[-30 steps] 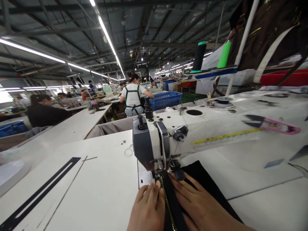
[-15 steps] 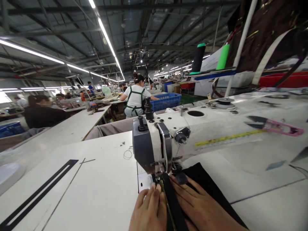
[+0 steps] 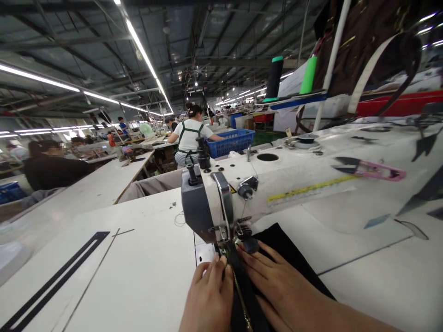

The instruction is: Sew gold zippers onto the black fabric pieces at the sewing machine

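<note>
Touching black fabric [image 3: 289,253], fingers [image 3: 256,267] lie well before a blue basket [image 3: 231,145] — contents unclear.

I get one view, head-worn: faces forward and down, close over left hand [image 3: 209,293] and right hand [image 3: 277,279] (sewing machine [image 3: 294,168] just beyond), ceiling [image 3: 180,50] up top.

The white table [image 3: 138,267] bears a sewing machine [image 3: 297,168], black fabric [image 3: 294,253], a slotted strip [image 3: 61,281].

View swung right; more ceiling lights [image 3: 428,17] at far right.
</note>
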`<state>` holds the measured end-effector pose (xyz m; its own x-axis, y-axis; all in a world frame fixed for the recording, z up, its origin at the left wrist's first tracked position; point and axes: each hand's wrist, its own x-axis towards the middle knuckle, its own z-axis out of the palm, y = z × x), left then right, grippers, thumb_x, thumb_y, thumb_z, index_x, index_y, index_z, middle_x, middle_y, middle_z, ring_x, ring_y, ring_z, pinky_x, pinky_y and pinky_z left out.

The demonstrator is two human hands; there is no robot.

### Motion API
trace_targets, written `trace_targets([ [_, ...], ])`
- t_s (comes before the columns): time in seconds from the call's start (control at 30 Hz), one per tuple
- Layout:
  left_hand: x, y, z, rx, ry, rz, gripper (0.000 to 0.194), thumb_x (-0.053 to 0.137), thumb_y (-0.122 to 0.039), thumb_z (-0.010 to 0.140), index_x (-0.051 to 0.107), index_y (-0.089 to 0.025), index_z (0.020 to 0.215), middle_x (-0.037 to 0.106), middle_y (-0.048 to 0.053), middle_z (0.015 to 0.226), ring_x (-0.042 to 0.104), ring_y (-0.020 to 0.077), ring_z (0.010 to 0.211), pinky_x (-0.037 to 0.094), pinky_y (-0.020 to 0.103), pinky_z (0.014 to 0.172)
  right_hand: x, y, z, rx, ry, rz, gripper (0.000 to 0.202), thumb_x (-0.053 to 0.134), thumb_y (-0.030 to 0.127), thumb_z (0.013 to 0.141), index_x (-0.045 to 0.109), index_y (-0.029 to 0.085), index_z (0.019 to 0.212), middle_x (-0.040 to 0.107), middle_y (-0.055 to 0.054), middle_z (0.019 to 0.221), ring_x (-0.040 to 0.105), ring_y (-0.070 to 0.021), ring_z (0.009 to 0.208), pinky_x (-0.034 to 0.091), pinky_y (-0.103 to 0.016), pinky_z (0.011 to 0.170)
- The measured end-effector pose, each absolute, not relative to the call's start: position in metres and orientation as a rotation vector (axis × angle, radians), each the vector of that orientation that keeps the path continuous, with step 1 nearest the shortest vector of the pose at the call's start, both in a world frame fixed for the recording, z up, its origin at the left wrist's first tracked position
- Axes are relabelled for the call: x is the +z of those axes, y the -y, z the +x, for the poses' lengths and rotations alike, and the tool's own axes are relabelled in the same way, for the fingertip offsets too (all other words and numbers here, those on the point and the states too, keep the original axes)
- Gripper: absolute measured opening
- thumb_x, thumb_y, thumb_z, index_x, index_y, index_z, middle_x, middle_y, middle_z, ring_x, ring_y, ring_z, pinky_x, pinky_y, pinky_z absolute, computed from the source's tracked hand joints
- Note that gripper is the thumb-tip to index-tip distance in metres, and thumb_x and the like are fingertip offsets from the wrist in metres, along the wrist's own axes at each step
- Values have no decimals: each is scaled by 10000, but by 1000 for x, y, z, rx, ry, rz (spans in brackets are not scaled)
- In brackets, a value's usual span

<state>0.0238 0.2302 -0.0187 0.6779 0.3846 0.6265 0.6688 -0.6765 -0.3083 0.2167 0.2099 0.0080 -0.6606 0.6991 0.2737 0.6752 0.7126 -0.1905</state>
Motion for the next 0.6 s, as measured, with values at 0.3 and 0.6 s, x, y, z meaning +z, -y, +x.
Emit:
trace_targets([
  [0.3,-23,-231,30,-894,913,-2404,264,325,-78,861,587,-101,881,586,103,820,567,202,710,530,325,608,6,-213,216,174,2578,-1105,567,400,128,823,286,126,1379,340,-158,1381,288,-256,1295,244,-539,1049],
  [0.6,4,-216,18,-647,1151,-2718,409,474,27,714,553,-138,1080,607,111,1057,584,221,964,534,365,825,-1,-179,217,-95,2417,-877,311,473,191,821,582,159,1111,622,-113,1103,568,-203,1031,440,-377,944],
])
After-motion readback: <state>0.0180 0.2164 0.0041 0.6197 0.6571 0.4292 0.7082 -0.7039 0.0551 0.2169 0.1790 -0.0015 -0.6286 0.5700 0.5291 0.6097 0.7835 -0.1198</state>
